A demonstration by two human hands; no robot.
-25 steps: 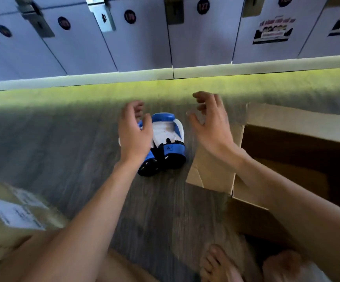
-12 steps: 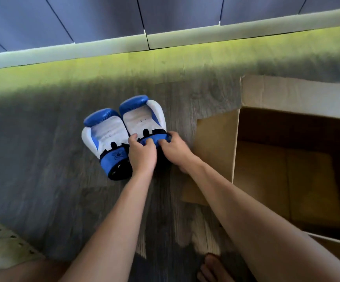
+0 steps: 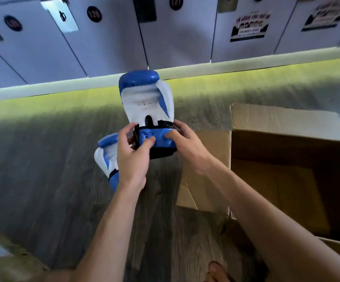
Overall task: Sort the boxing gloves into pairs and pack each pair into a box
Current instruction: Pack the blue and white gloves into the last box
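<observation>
A blue-and-white boxing glove (image 3: 146,98) is held up off the floor, palm side toward me, padded end pointing away. My left hand (image 3: 133,155) grips the left side of its blue wrist cuff, thumb on the strap. My right hand (image 3: 182,141) grips the cuff's right side, thumb pressed on the blue band. The matching second glove (image 3: 106,153) lies on the wooden floor below, partly hidden behind my left hand. An open cardboard box (image 3: 287,180) stands to the right, nothing visible inside it.
A row of grey numbered lockers (image 3: 108,37) runs along the far wall above a pale plinth. Another cardboard box (image 3: 8,259) shows at the bottom left corner. A bare foot (image 3: 218,271) rests on the floor near the open box's flap (image 3: 203,171).
Both hands took the right-hand glove by its cuff and lifted it off the floor. The other glove stayed on the floor. The camera tilted back up toward the lockers.
</observation>
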